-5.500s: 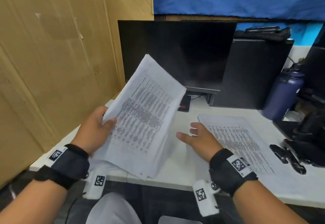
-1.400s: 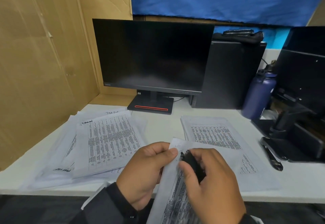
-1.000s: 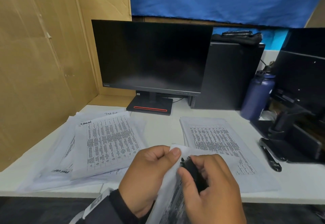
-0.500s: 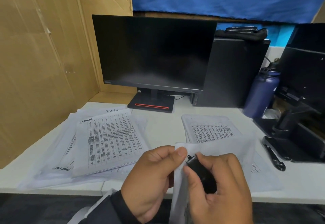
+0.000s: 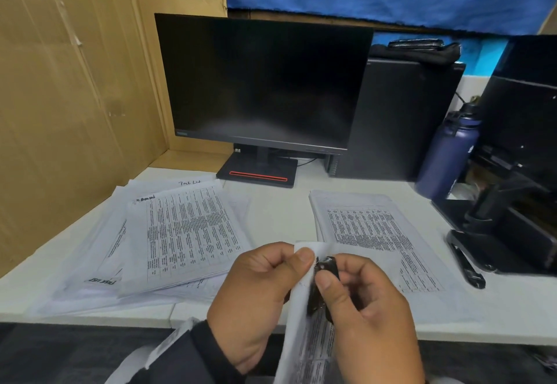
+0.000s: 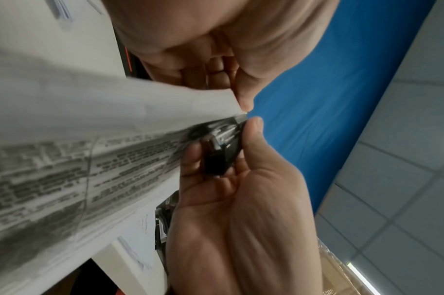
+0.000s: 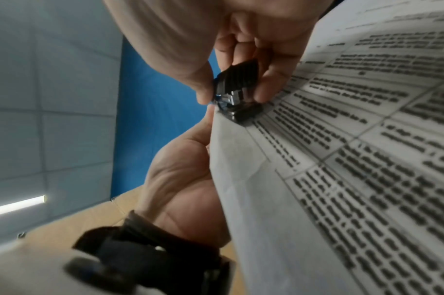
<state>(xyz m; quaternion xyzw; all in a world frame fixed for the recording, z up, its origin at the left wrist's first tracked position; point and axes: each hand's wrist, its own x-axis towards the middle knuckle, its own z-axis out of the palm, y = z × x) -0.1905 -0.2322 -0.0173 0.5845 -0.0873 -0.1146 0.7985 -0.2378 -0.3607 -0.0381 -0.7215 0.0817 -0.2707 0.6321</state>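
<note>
One sheaf of printed sheets [image 5: 301,338] is held up between both hands, at the near edge of the desk [image 5: 280,211]. The left hand [image 5: 256,299] pinches its top corner, fingers curled. The right hand [image 5: 361,308], curled, grips one small black stapler [image 5: 327,266] set on that corner, just beside the left thumb. Two paper stacks lie on the desk: one stack [image 5: 180,233] beyond the left hand, one stack [image 5: 367,226] beyond the right. One blue bottle [image 5: 449,154] stands well past the right hand.
</note>
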